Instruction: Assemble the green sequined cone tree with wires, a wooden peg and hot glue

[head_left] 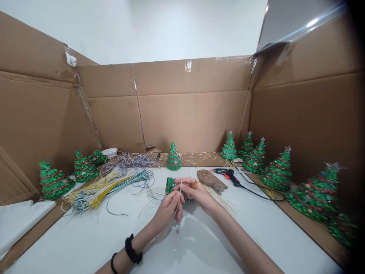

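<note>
At the middle of the table, my left hand is closed, its thumb and fingers pinching a thin pale strand. My right hand meets it from the other side, fingers closed on the same strand. A small tan, wood-like piece shows at the right hand's fingers; its kind is unclear. Just behind both hands is a green tinsel Christmas tree, mostly covered by them, so I cannot tell whether they grip it. Something small and shiny shows below my left hand.
Bundled yellow, white and green strands lie at left near a white bowl. A black-and-orange glue gun with its cable lies right, beside a brown glittery piece. Another tree stands behind; several line the cardboard walls.
</note>
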### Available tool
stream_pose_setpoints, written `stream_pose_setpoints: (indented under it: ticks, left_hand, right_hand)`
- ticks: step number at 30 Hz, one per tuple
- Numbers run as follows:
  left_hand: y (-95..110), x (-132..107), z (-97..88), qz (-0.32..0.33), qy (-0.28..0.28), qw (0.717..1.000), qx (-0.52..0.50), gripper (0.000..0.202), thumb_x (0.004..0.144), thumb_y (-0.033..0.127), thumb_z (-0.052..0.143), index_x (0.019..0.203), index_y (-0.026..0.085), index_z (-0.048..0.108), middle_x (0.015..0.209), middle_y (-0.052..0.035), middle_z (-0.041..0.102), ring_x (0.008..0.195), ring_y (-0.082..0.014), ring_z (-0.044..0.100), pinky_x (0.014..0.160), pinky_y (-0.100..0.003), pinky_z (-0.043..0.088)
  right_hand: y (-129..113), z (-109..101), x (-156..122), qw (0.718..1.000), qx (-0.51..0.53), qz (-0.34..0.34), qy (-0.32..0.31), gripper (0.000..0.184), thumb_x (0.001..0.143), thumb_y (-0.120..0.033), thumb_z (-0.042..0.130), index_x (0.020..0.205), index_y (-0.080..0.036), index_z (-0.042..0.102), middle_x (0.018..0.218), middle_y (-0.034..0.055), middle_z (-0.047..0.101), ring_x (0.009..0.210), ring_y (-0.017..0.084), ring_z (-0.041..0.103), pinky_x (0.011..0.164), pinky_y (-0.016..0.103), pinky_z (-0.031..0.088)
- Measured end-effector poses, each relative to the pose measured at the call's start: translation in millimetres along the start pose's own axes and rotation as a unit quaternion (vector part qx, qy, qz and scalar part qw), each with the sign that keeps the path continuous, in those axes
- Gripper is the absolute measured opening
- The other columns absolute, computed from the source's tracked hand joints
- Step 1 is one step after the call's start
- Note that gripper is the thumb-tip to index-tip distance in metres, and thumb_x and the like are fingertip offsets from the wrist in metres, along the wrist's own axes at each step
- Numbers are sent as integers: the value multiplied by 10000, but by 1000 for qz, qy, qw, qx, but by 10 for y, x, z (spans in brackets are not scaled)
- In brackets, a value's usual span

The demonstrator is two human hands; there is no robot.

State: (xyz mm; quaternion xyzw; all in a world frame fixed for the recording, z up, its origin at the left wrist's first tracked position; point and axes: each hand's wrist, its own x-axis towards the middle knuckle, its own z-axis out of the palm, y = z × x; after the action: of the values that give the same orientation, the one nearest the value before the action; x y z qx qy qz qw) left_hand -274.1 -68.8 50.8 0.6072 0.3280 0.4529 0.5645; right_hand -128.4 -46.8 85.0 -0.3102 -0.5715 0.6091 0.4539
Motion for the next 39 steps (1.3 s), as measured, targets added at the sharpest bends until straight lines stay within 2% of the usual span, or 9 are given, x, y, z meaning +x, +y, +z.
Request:
stream_pose_setpoints:
  ticks: [4, 12, 18, 21, 23, 26, 28, 31, 39]
  left_hand:
    - [2, 12, -3, -11, 7, 1000, -10, 422, 819, 598, 454, 779, 178, 467, 401, 84, 447, 311, -74, 410, 351, -181, 352]
    - [-8, 35, -21, -31, -27, 999, 8, 407, 833, 548, 459, 896, 154, 540, 482, 70, 487, 347, -85, 492, 365, -187, 366]
    - [-94, 29, -31, -25, -39, 998, 36, 386, 858, 535, 420, 898, 167, 528, 504, 59, 507, 375, -92, 507, 357, -180, 359]
    - [-71, 9, -59, -1, -12, 997, 81, 359, 889, 502, 379, 920, 179, 533, 525, 55, 499, 381, -95, 473, 351, -192, 349]
    - [-23, -10, -86, 47, 37, 986, 157, 334, 919, 448, 346, 928, 185, 551, 523, 54, 488, 406, -94, 459, 417, -206, 372]
    - [38, -32, -128, 112, 87, 951, 274, 304, 941, 372, 332, 880, 195, 572, 543, 39, 507, 473, -104, 474, 542, -234, 382]
    - [36, -37, -150, 137, 82, 934, 319, 298, 940, 340, 337, 821, 198, 571, 582, 17, 539, 521, -122, 494, 571, -249, 368]
    - [-22, -32, -172, 164, 61, 919, 352, 241, 909, 272, 389, 768, 193, 567, 668, -25, 598, 565, -144, 515, 552, -254, 341]
    - [23, -29, -208, 163, 55, 889, 424, 276, 931, 283, 341, 863, 193, 593, 703, -17, 625, 575, -135, 525, 573, -246, 350]
  right_hand:
    - [-23, 57, -4, 999, 0, -23, 29, 372, 717, -408, 681, 1012, -181, 663, 847, 45, 697, 558, 95, 527, 542, 234, 353]
    - [-118, -183, 45, 953, -8, -145, 264, 342, 692, -382, 655, 946, -158, 704, 753, 25, 659, 503, 72, 279, 479, 237, 248]
    - [-206, -413, 43, 920, -12, -191, 343, 408, 703, -408, 640, 1033, -171, 681, 804, 49, 662, 515, 84, 324, 488, 247, 267]
    - [-230, -500, 7, 909, -133, -197, 343, 425, 784, -422, 559, 1109, -164, 655, 854, 78, 672, 597, 123, 449, 566, 270, 358]
    - [-227, -522, -24, 860, -285, -234, 352, 455, 853, -381, 468, 1255, -189, 561, 984, 96, 660, 805, 193, 534, 712, 332, 418]
    - [-173, -434, -63, 717, -492, -347, 352, 528, 887, -221, 375, 1414, -255, 349, 1288, 112, 519, 1140, 268, 448, 908, 452, 376]
    - [-101, -281, -78, 647, -574, -424, 270, 556, 877, -138, 363, 1415, -276, 335, 1347, 116, 466, 1203, 269, 415, 948, 460, 356]
    - [33, 9, -87, 601, -639, -474, 80, 468, 871, -106, 384, 1314, -232, 465, 1213, 132, 569, 1117, 249, 489, 919, 402, 389]
    - [32, 105, -110, 715, -659, -217, 90, 181, 856, -147, 420, 923, -182, 584, 773, 47, 644, 725, 178, 555, 620, 265, 376]
